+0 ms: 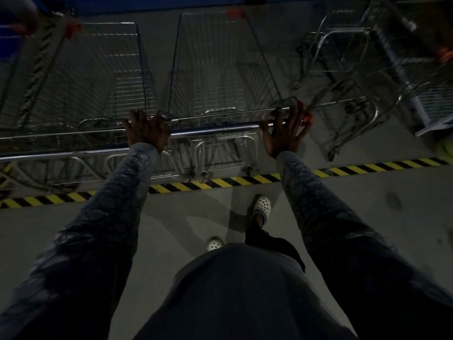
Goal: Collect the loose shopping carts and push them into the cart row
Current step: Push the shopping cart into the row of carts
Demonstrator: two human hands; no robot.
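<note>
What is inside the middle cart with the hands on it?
Nothing that I can see. The middle cart's basket looks empty; only gray floor shows through its wires. It is dark, and the handle, left hand and right hand hide its near edge.

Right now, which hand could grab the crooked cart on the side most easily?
Probably the right hand. It rests at the right end of the handle, nearest the crooked cart, fingers spread. The left hand grips the other end, farther away.
</note>
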